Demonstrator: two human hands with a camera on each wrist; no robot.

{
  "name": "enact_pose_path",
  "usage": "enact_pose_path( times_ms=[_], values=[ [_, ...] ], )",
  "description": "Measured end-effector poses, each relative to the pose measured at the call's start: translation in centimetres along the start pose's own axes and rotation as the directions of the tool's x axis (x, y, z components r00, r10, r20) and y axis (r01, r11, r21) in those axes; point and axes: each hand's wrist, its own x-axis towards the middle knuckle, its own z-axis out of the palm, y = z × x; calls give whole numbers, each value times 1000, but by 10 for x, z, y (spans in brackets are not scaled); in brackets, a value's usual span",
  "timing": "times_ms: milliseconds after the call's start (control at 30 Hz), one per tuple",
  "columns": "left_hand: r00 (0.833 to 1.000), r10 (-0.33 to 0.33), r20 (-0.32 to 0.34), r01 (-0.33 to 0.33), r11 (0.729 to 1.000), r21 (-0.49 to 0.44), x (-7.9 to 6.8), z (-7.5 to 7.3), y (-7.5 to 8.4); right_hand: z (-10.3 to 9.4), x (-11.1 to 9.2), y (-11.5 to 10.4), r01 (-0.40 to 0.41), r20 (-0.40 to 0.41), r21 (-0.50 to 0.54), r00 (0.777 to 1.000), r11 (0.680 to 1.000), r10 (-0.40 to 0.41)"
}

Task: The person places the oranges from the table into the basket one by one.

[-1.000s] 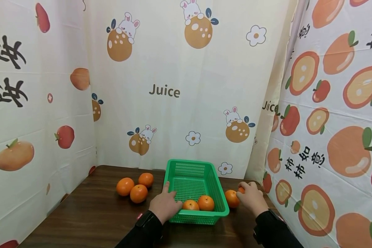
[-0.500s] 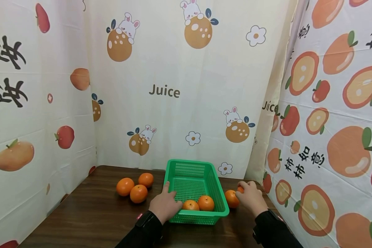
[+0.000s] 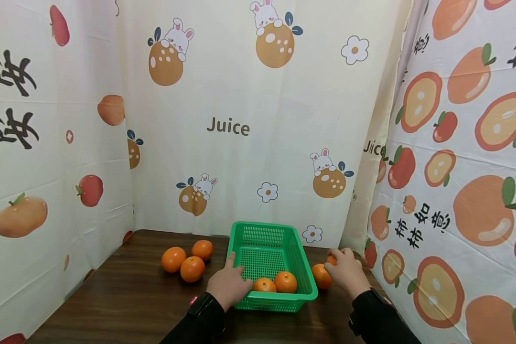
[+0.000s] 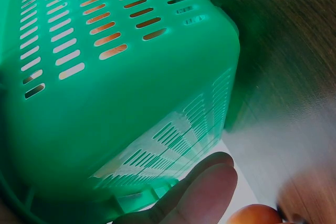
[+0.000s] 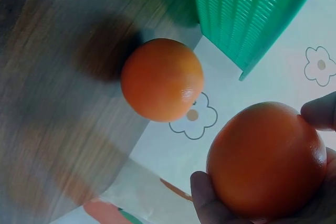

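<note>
A green plastic basket (image 3: pixel 275 302) stands on the table with two oranges inside, one (image 3: pixel 264 284) near its front left and one (image 3: pixel 285 282) to the right of that. My left hand (image 3: pixel 230 285) rests on the basket's left rim near the front, its index finger stretched along the edge. To the right of the basket, my right hand (image 3: pixel 348 272) grips an orange (image 5: pixel 266 161) between thumb and fingers, mostly hidden in the head view. Another orange (image 3: pixel 321 276) lies on the table between that hand and the basket.
Left of the basket, three oranges (image 3: pixel 192 268) lie grouped on the dark wooden table (image 3: pixel 112 296). A fruit-printed cloth (image 3: pixel 438 267) hangs at the table's right side, another (image 3: pixel 60 191) at the left, and a cream cloth (image 3: pixel 223 157) behind.
My right hand has risen slightly and shifted a little to the left with the orange it grips. The left hand and the basket have stayed in place.
</note>
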Motion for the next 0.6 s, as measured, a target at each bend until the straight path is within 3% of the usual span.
enact_pose_path(
  times_ms=[600],
  values=[
    [1000,-6,10,6,1000,-14,-1,-2,2,-4,1,-9,9,13,-5,1000,1000,-9]
  ],
)
